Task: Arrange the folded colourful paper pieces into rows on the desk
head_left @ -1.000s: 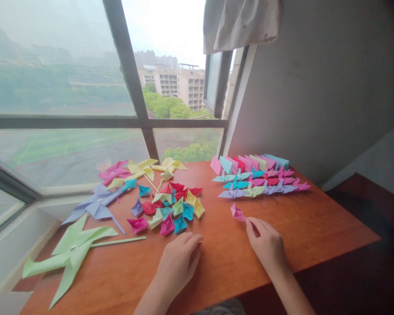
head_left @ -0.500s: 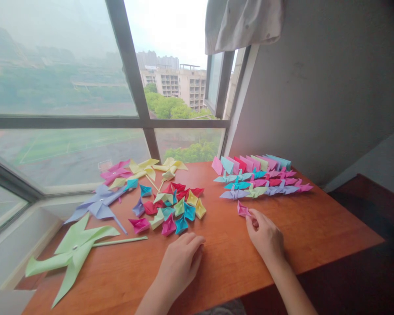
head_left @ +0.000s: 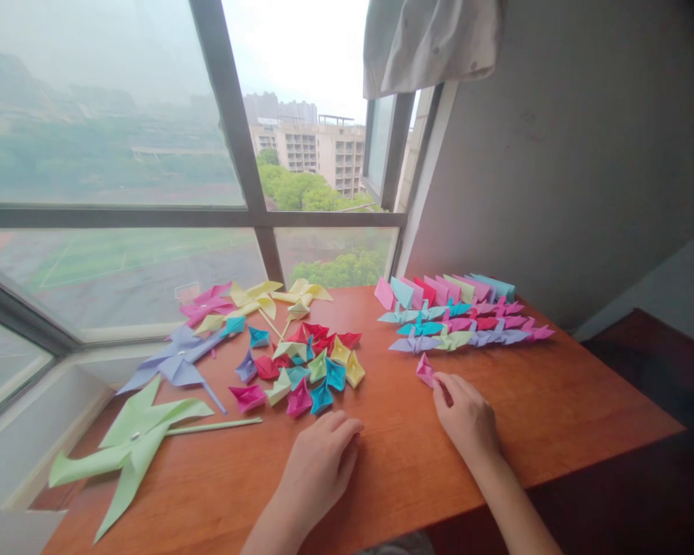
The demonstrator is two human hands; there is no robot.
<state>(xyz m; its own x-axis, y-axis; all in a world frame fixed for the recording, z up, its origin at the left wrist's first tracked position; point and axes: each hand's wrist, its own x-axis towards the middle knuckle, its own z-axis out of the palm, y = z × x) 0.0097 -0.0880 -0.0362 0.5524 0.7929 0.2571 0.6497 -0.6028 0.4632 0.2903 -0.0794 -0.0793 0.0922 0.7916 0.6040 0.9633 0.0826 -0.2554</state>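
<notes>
A small pink paper boat is pinched between the thumb and fingers of my right hand, just in front of the rows of paper cranes. My left hand rests on the wooden table, its fingers curled in and nothing visible in them. Right beyond its knuckles lies a cluster of folded paper boats, among them a blue boat, a magenta boat and a yellow boat.
Paper pinwheels lie to the left: a green pinwheel, a purple pinwheel, and pink and yellow ones behind. Folded paper pieces stand in a row behind the cranes. A window borders the table's far side, a grey wall the right.
The pink boat in my right hand has turned and tipped, its point now more upright, and shifted slightly left. My left hand has stayed in place. The whole view has shifted slightly.
</notes>
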